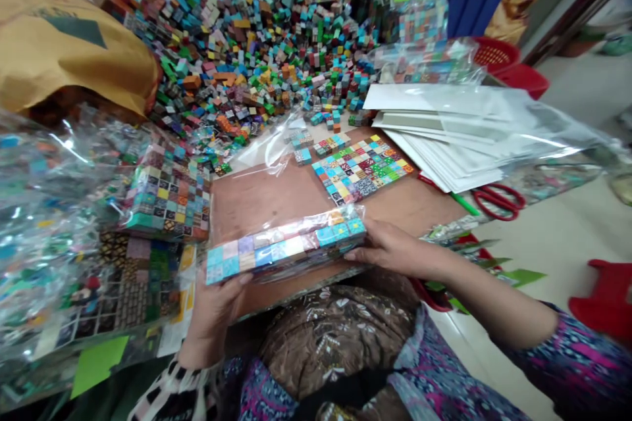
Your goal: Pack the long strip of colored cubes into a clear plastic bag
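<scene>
Between my two hands is a clear plastic bag packed with rows of small patterned cubes point(286, 247), held at the table's front edge. My left hand point(217, 296) grips its left end, with the thumb along the near side. At the right end my right hand point(390, 247) is closed on it, thumb below and fingers partly hidden behind. Just beyond lies a flat mosaic of colourful cubes point(363, 168), with a few short rows of cubes point(330, 143) at its far left corner.
A large heap of loose cubes point(257, 59) covers the back. On the left are bagged cube blocks point(168, 191) and a yellow sack point(64, 46). White cards in plastic point(444, 125), red scissors point(498, 200) and a green pen point(464, 204) lie right.
</scene>
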{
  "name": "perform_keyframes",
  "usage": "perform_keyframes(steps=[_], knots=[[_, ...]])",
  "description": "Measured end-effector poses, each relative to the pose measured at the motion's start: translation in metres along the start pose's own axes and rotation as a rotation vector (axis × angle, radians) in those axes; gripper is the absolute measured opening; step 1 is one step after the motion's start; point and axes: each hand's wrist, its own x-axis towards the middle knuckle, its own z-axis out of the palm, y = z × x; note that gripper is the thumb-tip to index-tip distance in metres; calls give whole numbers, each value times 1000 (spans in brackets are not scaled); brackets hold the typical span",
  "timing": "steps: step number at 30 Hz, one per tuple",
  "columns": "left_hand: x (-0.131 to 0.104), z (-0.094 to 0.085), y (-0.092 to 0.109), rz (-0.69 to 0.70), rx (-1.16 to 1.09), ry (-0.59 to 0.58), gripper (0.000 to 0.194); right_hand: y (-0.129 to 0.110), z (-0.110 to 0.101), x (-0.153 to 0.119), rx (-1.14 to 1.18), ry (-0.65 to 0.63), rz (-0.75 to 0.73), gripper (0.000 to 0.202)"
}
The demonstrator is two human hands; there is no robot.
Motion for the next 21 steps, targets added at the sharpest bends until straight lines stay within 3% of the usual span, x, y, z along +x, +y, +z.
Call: perform_keyframes(steps=[4,8,13,18,21], knots=[[1,-1,2,-14,19,58,47,-17,-10,2,152,153,14,73],[1,-5,-1,-17,39,63,50,-27,-10,7,390,186,22,53],[1,-10,0,-29,56,-10,55,-18,-4,9,223,267,-78,49],[1,-11,-1,-21,80,40,59,-6,1,8,100,231,-116,48],[1,-12,2,15,103,11,58,-1,3,8,64,230,-128,49]])
